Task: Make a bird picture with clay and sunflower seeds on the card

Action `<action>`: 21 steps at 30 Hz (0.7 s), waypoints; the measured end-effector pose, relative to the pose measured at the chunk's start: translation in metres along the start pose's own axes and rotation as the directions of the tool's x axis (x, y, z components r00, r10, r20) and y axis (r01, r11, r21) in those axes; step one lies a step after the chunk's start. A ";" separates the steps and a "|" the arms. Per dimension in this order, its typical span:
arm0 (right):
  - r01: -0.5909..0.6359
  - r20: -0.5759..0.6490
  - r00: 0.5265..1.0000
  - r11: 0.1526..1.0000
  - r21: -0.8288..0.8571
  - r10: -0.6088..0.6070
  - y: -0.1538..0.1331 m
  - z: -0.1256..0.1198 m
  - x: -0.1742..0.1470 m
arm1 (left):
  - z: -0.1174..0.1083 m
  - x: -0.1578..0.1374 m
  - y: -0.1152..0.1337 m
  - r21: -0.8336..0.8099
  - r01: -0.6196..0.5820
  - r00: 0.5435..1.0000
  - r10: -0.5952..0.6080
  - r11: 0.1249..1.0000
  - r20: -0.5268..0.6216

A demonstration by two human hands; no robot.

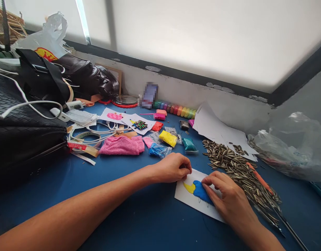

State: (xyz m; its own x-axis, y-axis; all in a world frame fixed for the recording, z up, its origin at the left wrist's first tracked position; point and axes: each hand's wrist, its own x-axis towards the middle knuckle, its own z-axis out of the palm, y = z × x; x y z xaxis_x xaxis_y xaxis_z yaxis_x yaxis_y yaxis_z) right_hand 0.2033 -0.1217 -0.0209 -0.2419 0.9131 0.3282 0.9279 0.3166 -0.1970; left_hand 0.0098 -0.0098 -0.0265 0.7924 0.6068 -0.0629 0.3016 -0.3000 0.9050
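A white sheet of paper lies on the blue tabletop in front of me. On it is a flattened animal shape of blue clay, with a yellow clay pointed part at its left and small drawn legs below. My left hand is over the sheet's upper left corner, fingers curled in a pinch; what is in them, if anything, is hidden. My right hand has thumb and fingertips together at the right side of the blue clay, touching it. Whatever those tips pinch is too small to make out.
Right of the sheet spreads a pile of striped sunflower seeds, with an orange-handled tool on it. Behind are clay packets, a yellow one and a teal one, and a pink cloth. A black bag stands left.
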 end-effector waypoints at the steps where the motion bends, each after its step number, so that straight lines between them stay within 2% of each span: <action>1: 0.006 0.003 1.000 1.000 -0.003 -0.006 0.000 0.000 0.000 | 0.000 0.000 0.001 0.016 -0.003 1.000 0.003 1.000 -0.002; 8: 0.046 0.011 0.999 0.999 -0.026 -0.046 -0.004 -0.007 -0.002 | -0.002 -0.001 0.003 0.084 -0.025 1.000 0.026 0.996 -0.003; 14: 0.063 -0.009 0.998 0.991 -0.118 -0.065 -0.003 -0.014 -0.009 | -0.001 -0.001 0.001 0.119 -0.039 0.999 0.040 0.992 -0.005; 21: 0.110 0.038 0.994 0.984 -0.139 -0.106 -0.001 -0.011 -0.014 | -0.001 -0.002 0.001 0.186 -0.047 0.999 0.050 0.981 -0.012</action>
State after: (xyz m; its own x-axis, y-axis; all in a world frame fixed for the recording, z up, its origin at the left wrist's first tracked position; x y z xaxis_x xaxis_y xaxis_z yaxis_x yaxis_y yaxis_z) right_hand 0.2090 -0.1372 -0.0151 -0.3492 0.8838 0.3114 0.9261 0.3762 -0.0294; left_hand 0.0085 -0.0104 -0.0246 0.7998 0.6001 -0.0123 0.3576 -0.4599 0.8128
